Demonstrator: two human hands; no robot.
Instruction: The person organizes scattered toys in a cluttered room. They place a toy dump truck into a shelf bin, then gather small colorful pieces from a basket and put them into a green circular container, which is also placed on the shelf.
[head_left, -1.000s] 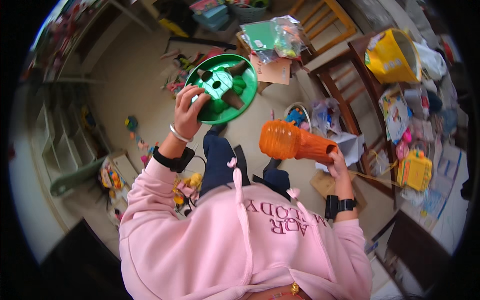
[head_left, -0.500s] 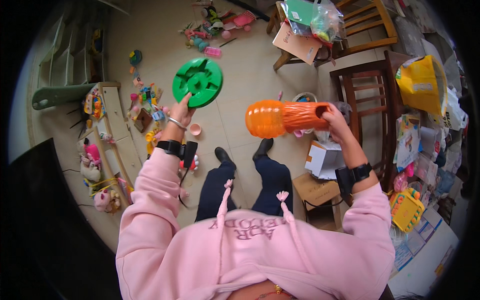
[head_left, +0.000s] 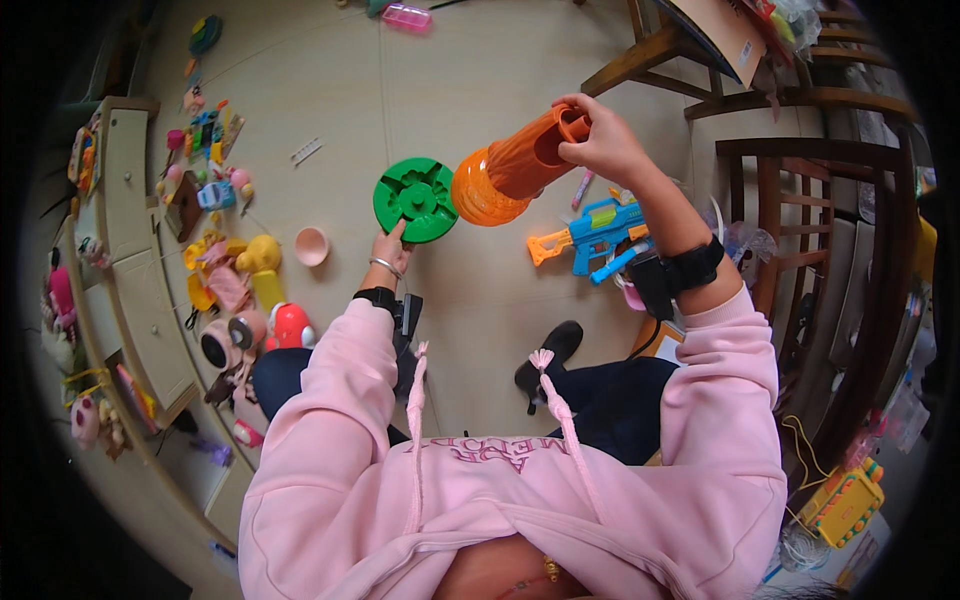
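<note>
Over on the left, a low cabinet runs along the wall with a spill of small toys across the floor beside it, a little pink bowl among them. Now the left hand comes up from below and grips the green disc by its lower edge, fingers closed on the rim, the moulded face turned toward the camera. Just to its right, the ribbed wide end of the orange cone piece sits right against the disc's edge, touching or very nearly so; I can't tell if the two are actually engaged. The right hand holds that orange piece at its narrow end, fingers wrapped round the open mouth. By my reading, both parts are picked up and brought together in mid-air, but the joining itself looks unfinished: the orange base meets the disc's side, not its centre hub. Lining up and seating them appears to be what's left. Below the right wrist a blue and orange toy blaster lies on the floor, and wooden chairs stand at far right.
</note>
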